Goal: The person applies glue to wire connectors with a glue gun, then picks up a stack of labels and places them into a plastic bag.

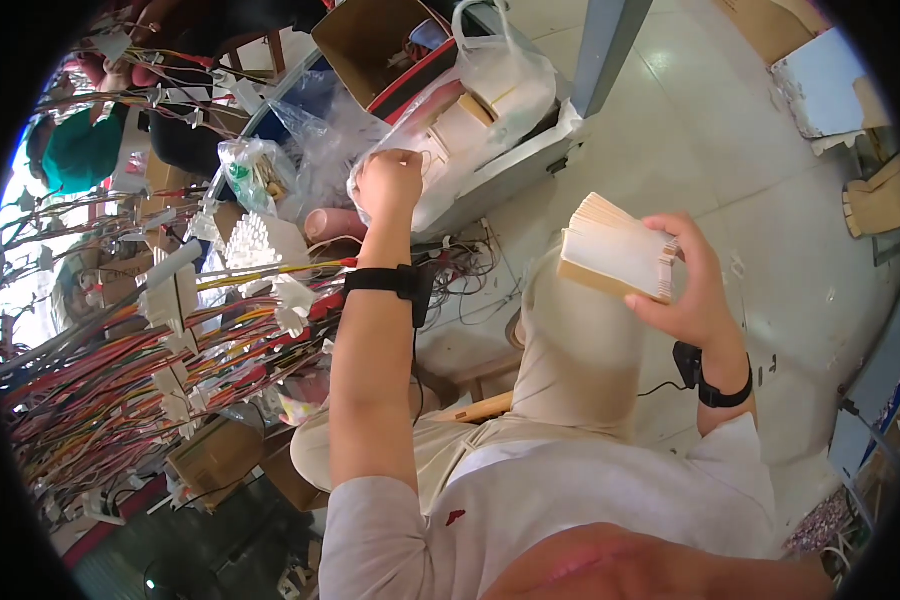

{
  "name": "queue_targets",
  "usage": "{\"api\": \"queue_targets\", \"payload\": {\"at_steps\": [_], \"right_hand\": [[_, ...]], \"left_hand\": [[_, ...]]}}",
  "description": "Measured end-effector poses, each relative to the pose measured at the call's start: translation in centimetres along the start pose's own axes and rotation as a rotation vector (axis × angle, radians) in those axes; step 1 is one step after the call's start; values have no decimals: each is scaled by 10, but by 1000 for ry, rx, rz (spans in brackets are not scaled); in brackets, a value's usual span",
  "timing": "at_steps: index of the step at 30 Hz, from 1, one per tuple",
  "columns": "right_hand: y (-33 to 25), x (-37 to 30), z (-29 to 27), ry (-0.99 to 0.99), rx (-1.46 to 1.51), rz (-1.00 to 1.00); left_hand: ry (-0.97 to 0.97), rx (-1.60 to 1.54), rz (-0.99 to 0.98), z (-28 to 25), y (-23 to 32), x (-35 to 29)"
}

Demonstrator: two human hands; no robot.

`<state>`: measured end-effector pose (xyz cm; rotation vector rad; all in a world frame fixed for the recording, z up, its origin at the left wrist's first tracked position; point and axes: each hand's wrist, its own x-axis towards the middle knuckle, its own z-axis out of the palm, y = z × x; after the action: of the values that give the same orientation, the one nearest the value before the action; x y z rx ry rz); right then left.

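In my right hand (698,285) is a thick stack of small pale cards (615,260), gripped at one end between thumb and fingers. The cards fan apart at the far edge. My left hand (390,183) is closed at the near side of a clear plastic bag (522,80); what its fingers pinch is too small to make out. Inside the bag lie pale bundles (460,128) that look like more stacks of cards. A black strap with a small device is on each of my wrists.
Many coloured wires (230,345) with white connectors hang at the left. An open cardboard box (370,50) stands behind the bag, and a pinkish roll (335,224) lies near my left forearm. A grey metal post (610,50) rises at the back. Another person in green (85,150) is at the far left.
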<state>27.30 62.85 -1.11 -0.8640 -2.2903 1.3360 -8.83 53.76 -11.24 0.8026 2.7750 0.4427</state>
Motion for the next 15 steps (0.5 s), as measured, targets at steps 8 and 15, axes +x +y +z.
{"api": "queue_targets", "payload": {"at_steps": [8,15], "right_hand": [[2,0,2,-15,29,-59],[-4,-9,9,59,28,-137]], "left_hand": [[111,212,111,0,-15,-4],[286,-396,460,-39,35,-86]]}}
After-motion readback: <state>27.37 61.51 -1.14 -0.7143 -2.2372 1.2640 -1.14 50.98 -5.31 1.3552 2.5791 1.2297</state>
